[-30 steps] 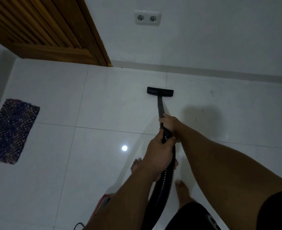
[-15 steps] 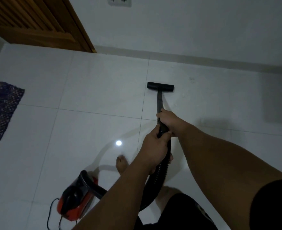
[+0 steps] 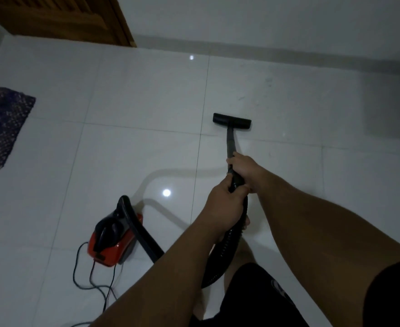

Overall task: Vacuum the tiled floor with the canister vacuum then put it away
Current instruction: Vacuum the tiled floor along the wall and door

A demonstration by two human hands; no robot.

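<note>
A black vacuum wand (image 3: 230, 140) runs from my hands down to a flat black floor nozzle (image 3: 232, 121) that rests on the glossy white tiled floor (image 3: 135, 128). My right hand (image 3: 243, 169) grips the wand higher up the tube. Just behind it, my left hand (image 3: 222, 208) is wrapped round the handle end where the ribbed black hose (image 3: 227, 246) starts. The hose loops back under my arm to the red and black canister vacuum (image 3: 113, 239), which sits on the floor at my lower left.
The canister's power cord (image 3: 92, 279) trails in loops on the tiles near it. A dark woven mat (image 3: 2, 126) lies at the left edge. A wooden door (image 3: 71, 17) stands at the top left, and a white wall with a skirting strip (image 3: 276, 48) runs across the far side.
The view has shifted back and left, bringing the canister and its cord fully into sight. The nozzle now sits farther from the wall. Both hands keep their hold on the wand.
</note>
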